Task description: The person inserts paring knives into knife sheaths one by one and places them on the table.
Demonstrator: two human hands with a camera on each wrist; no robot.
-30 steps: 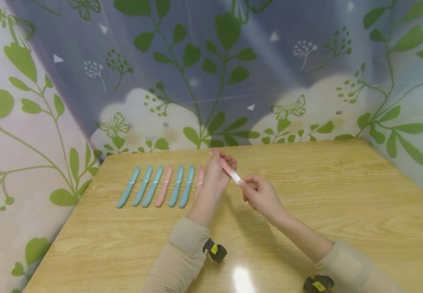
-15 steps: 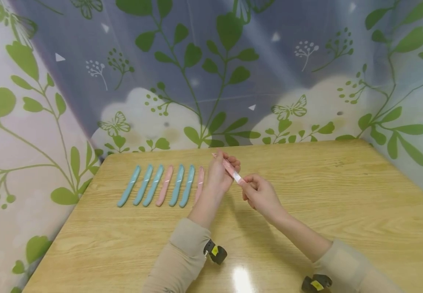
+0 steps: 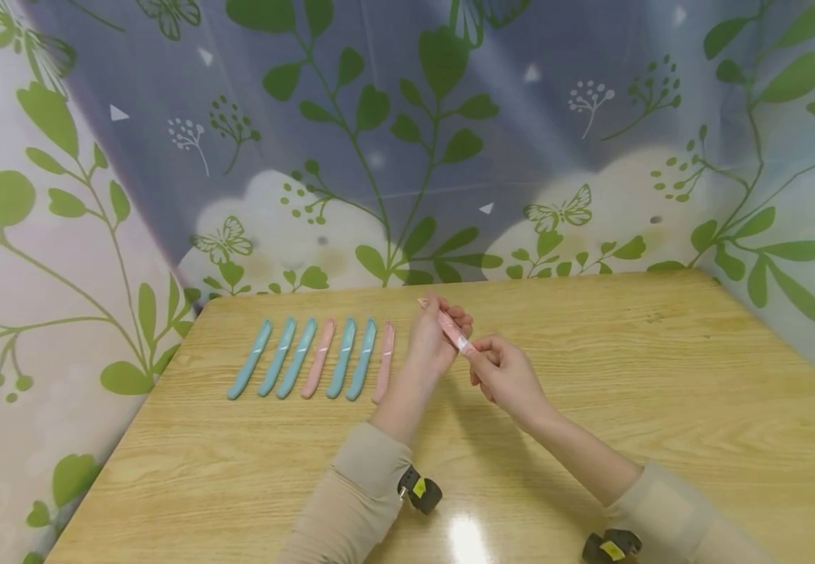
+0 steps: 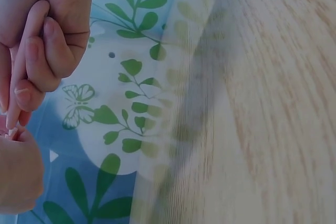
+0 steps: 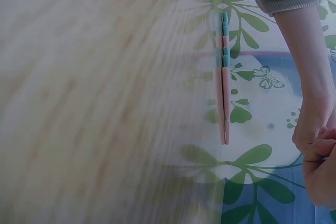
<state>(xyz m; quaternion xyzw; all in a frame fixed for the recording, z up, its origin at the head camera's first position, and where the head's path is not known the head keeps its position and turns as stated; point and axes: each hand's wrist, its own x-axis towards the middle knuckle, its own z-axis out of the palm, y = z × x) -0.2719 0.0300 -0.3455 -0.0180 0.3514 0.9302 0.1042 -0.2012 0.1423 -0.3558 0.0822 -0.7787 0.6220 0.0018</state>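
Note:
Above the table, both hands hold one slim pink knife with a matching pink sheath (image 3: 450, 322). My left hand (image 3: 436, 337) grips the sheath, palm turned up, with its pointed end sticking out past the thumb. My right hand (image 3: 509, 380) pinches the handle, most of which its fingers hide. Only a short white strip of blade shows between sheath and handle. In the left wrist view, the left hand's fingers (image 4: 39, 59) are curled, close to the right hand (image 4: 18, 171). A pink knife (image 3: 385, 360) lies just left of the left forearm.
Several sheathed blue knives, such as the leftmost blue knife (image 3: 248, 360), lie in a slanted row with another pink knife (image 3: 319, 359) on the wooden table (image 3: 626, 392). A patterned curtain (image 3: 393, 157) hangs behind the table's back edge.
The white strip of blade between sheath and handle has shortened as the left hand moved slightly right toward the right hand. More of the nearest pink knife on the table is uncovered.

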